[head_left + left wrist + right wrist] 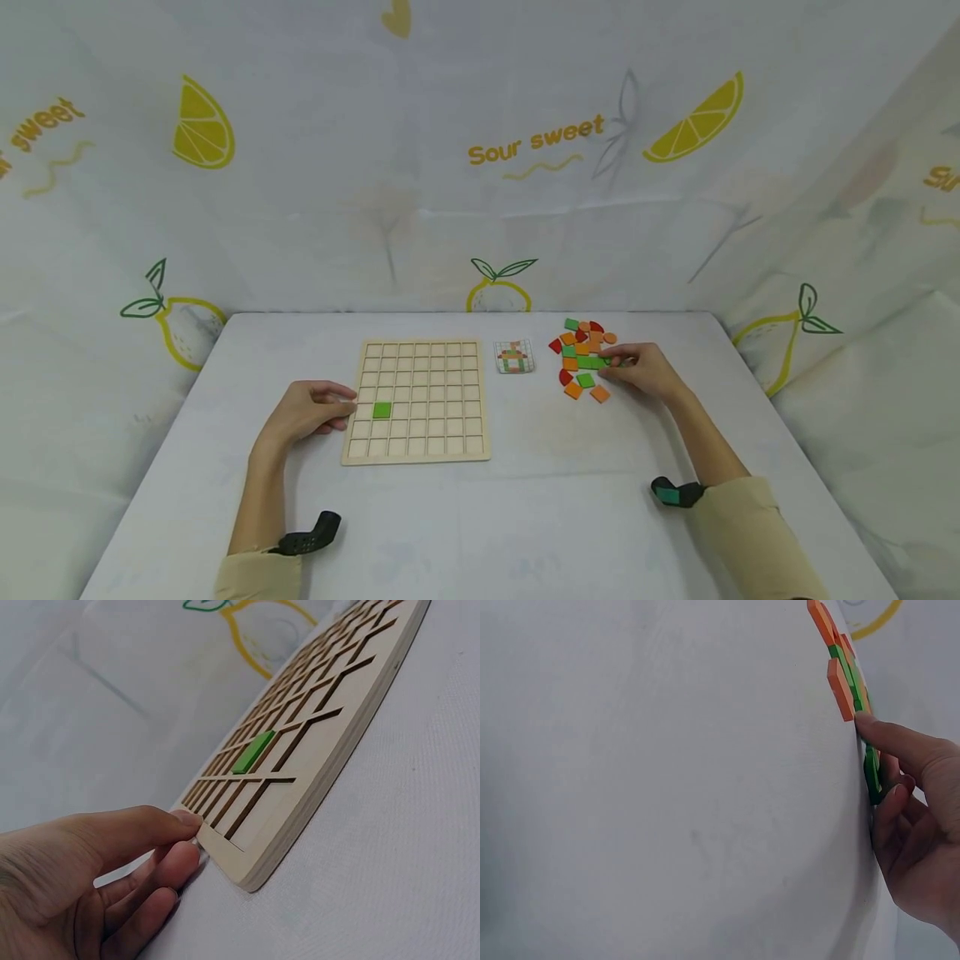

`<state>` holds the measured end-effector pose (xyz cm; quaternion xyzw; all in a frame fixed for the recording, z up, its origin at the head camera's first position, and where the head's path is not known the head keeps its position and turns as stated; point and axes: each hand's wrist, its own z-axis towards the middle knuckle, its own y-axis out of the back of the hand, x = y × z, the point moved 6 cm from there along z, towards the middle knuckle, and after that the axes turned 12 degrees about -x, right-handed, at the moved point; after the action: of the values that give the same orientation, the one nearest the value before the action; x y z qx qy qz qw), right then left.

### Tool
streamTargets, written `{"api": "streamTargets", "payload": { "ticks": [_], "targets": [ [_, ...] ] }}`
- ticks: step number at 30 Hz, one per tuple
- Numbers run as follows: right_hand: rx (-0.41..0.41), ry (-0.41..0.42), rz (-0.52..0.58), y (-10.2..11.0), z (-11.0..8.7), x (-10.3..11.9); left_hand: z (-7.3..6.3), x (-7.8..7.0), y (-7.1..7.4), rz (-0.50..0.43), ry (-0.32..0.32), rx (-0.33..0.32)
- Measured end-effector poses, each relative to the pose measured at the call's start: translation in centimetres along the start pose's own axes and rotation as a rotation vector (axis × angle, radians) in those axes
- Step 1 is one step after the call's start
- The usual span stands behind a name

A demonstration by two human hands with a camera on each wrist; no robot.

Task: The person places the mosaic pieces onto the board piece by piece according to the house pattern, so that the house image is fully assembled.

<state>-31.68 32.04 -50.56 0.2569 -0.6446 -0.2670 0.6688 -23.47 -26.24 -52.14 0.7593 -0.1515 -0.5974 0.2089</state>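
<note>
My left hand (311,410) holds the left edge of a pale wooden grid board (486,417), thumb on the rim and curled fingers beside it. One green square tile (382,410) sits in a cell near that edge; the left wrist view shows the same green tile (253,753) slightly raised. Over at the pile, my right hand (637,368) has its thumb and fingertips around a green tile (871,776) at the near right side. Beside those fingertips lie other green tiles (588,363). The fingers partly hide the pieces there.
A small pattern card (513,357) with a coloured figure lies between board and pile. Orange squares (573,390), red wedges (566,377) and orange round pieces (611,338) are scattered in the pile. Behind the white table (555,517) hangs a lemon-print cloth (337,233).
</note>
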Motion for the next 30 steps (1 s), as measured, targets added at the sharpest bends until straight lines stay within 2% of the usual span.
{"api": "streamTargets", "payload": {
  "ticks": [6,13,30],
  "targets": [
    [0.017,-0.005,-0.003,0.0,0.2,-0.1,-0.1,0.0,0.1,0.001,0.000,0.004],
    [0.004,0.035,-0.044,-0.1,0.1,0.1,-0.1,-0.2,0.2,0.008,0.005,-0.005],
    [-0.034,0.050,0.010,0.5,-0.6,1.1,0.0,0.0,-0.1,-0.008,-0.018,0.010]
  ]
}}
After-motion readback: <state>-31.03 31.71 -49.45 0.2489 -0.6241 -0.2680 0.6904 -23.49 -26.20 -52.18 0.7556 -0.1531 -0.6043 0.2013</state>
